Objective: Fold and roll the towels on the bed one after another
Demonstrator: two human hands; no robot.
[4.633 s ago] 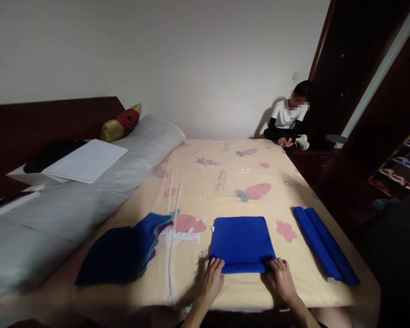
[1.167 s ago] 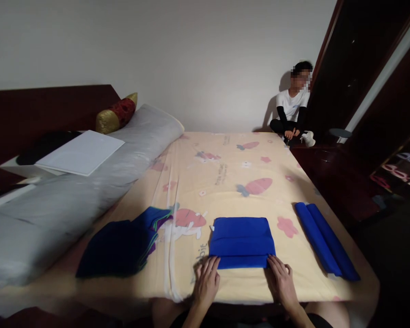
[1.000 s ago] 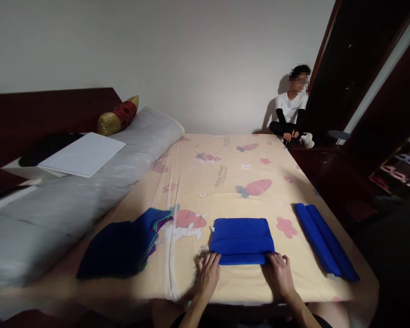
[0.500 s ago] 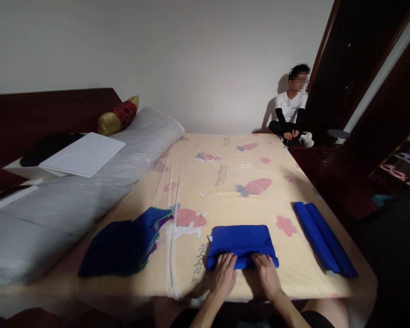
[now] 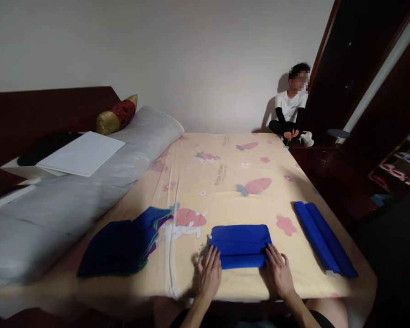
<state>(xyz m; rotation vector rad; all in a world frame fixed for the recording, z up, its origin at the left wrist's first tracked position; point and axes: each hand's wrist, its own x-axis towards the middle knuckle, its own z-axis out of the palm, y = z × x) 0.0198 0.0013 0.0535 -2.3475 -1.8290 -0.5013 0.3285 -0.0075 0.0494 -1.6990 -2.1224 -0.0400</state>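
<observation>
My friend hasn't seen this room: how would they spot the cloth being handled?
Find the bed, then its near edge. Between the left hand and right hand lies a bright blue cloth: mostly flat, unlike the rolls to its right; brighter than the pile to its left.

1. Cushion (image 5: pixel 118 115): red and gold, beside headboard (image 5: pixel 44 107).
2. Gray bedding (image 5: pixel 75 207): lies along bed's left side; white panel (image 5: pixel 82 154) rests partly on it.
3. Seated person (image 5: pixel 291 107): white shirt, near far wall.
4. Stool (image 5: pixel 338 133): round, near person.
</observation>
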